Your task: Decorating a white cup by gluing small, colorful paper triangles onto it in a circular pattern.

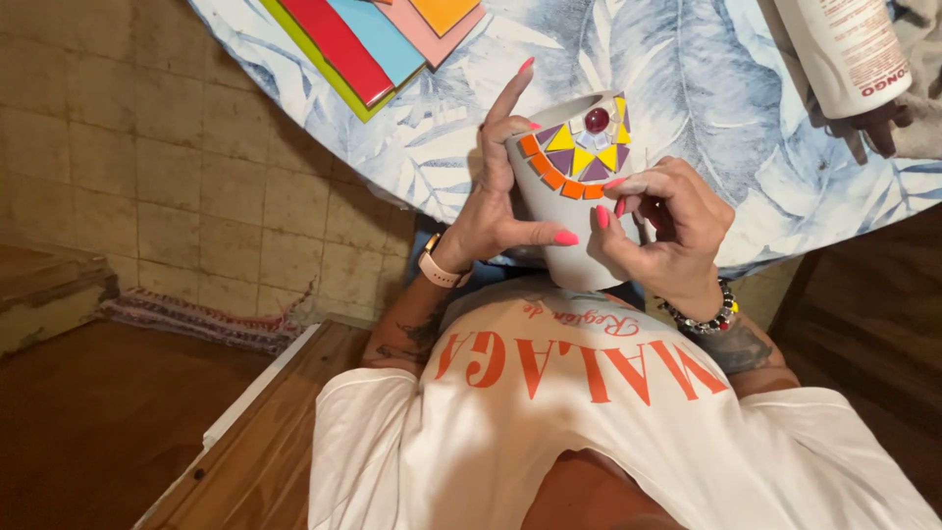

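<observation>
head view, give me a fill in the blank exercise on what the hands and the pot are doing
1. Both hands, left hand and right hand, hold a pale ____ decorated with mosaic pieces.
2. The round gem at the centre of the mosaic is dark ____.
3. The left wrist wears a ____.
4. The coloured sheets lie on the leaf-patterned ____.

Missing words: pot; red; watch; tablecloth

Bare tablecloth [687, 59] beyond the pot [574, 216], between coloured sheets [373, 39] and white bottle [849, 54].

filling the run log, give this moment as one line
left hand: holds pot | right hand: fingers at mosaic | tablecloth: colour sheets | other person's hand: bottle
</observation>
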